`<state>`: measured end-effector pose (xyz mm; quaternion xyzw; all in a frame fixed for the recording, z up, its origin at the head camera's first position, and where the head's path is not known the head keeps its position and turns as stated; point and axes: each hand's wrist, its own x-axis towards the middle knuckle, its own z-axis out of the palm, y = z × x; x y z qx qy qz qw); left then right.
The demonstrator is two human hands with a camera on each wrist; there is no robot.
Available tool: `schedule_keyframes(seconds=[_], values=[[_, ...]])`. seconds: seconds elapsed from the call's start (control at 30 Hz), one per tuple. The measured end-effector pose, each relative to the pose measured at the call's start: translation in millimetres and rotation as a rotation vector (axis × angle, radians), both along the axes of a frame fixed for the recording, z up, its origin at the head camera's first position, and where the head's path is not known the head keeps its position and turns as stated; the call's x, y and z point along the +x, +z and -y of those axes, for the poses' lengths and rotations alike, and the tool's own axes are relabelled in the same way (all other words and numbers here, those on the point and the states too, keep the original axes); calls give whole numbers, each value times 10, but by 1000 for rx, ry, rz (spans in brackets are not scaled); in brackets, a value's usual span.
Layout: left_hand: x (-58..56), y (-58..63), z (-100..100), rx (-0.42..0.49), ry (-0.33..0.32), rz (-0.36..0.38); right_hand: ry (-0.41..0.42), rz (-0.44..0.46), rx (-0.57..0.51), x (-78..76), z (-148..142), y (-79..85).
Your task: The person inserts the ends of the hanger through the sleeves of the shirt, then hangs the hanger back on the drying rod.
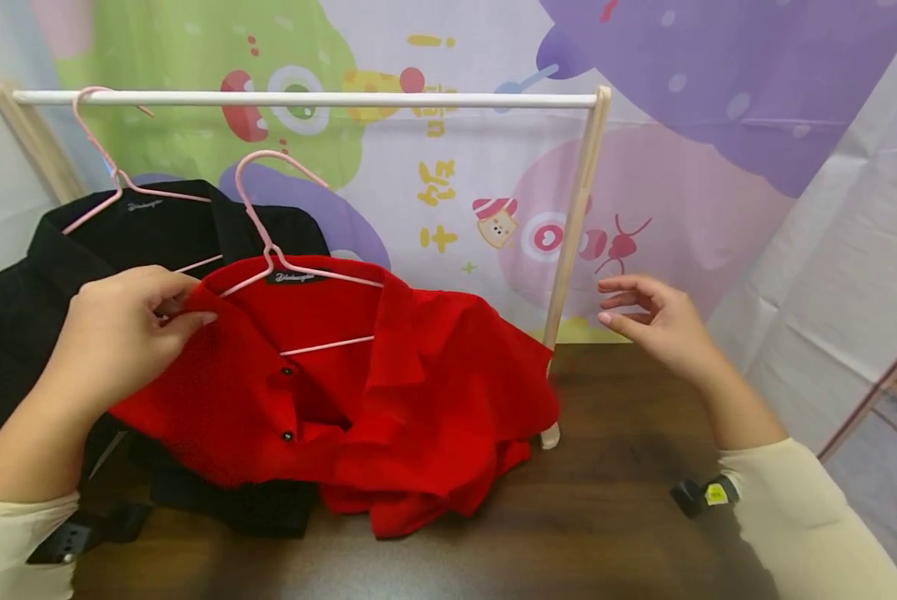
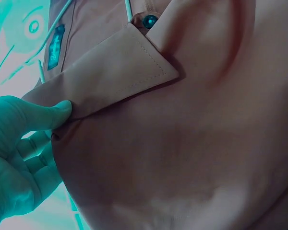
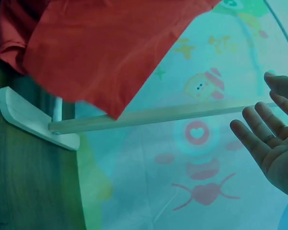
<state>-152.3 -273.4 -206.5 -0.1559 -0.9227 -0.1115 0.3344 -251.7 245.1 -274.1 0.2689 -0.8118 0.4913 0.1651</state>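
My left hand (image 1: 122,333) pinches a red shirt (image 1: 448,392) at the left side of its collar, thumb on top of the cloth. Inside the shirt's neck sits a pink hanger (image 1: 268,225), its hook standing free below the rack's white rail (image 1: 306,99). In the left wrist view the thumb (image 2: 62,109) presses on the collar (image 2: 110,67) near its fold. Off to the right, beyond the rack's post, my right hand (image 1: 654,321) is in the air with loosely bent fingers and holds nothing.
A black shirt (image 1: 13,292) hangs at the left on another pink hanger (image 1: 103,154) hooked over the rail. The rack's wooden post (image 1: 579,208) stands on the brown table (image 1: 606,517). Behind it hangs a printed cloth (image 1: 448,50).
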Motion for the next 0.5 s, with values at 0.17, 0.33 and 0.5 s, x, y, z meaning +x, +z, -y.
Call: schedule_keyframes(seconds=[0.17,0.33,0.5], values=[[-1,67,77,-4,68,9,-53,93,19,-111,6,-16],[-19,197,110,-2,125,25,-120,147,-27,-254,21,-5],[-92,376,147,-30,171,32,-136,197,-74,-424,41,22]])
